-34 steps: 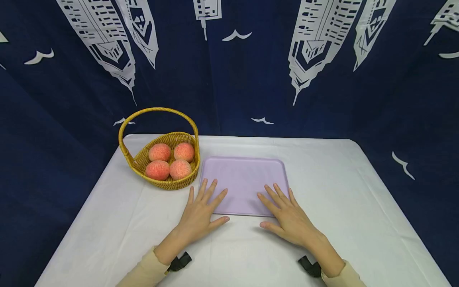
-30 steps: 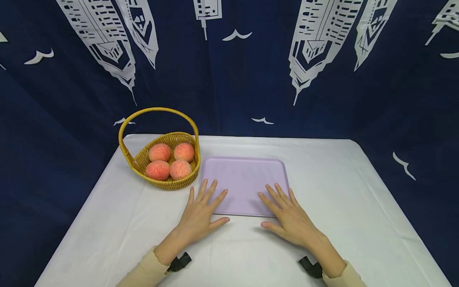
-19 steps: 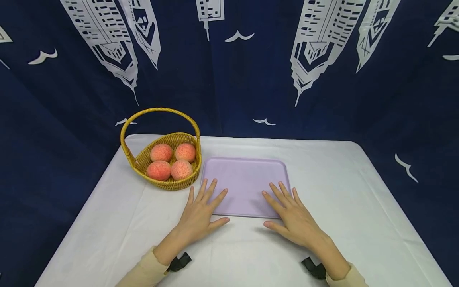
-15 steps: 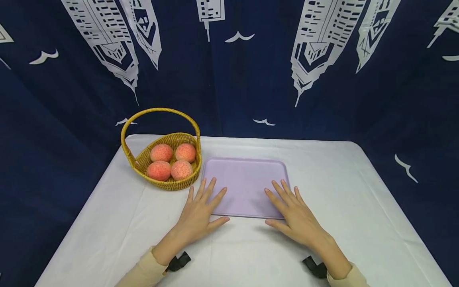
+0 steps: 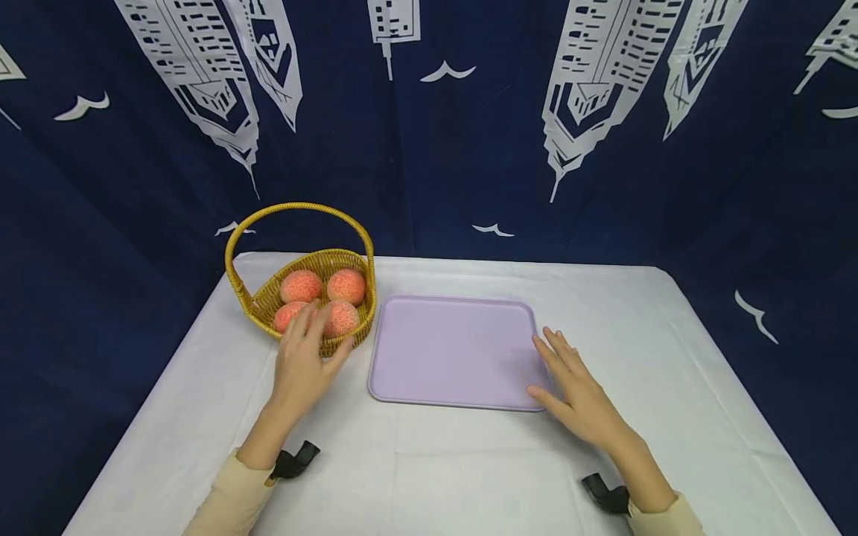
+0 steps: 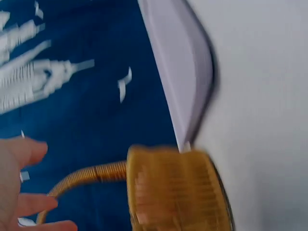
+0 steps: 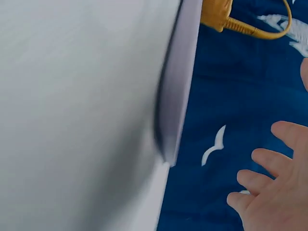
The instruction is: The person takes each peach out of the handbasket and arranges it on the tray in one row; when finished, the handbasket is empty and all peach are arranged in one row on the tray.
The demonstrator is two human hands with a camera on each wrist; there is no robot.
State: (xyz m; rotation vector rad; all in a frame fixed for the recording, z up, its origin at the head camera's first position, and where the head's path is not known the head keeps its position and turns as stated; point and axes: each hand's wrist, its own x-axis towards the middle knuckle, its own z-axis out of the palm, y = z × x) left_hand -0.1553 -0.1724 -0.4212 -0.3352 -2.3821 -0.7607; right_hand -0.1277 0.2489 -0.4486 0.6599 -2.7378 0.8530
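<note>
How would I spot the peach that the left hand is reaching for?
Find the white table, then the wicker basket at its far left beside the purple tray. Four peaches lie inside; the left hand hovers over the near-left peach, the only one partly hidden by fingers.

It looked like a staged recording booth rather than a home: a table under a white tablecloth (image 5: 670,372) stood enclosed by a navy curtain (image 5: 469,149) printed with white skyscrapers and gulls.
</note>
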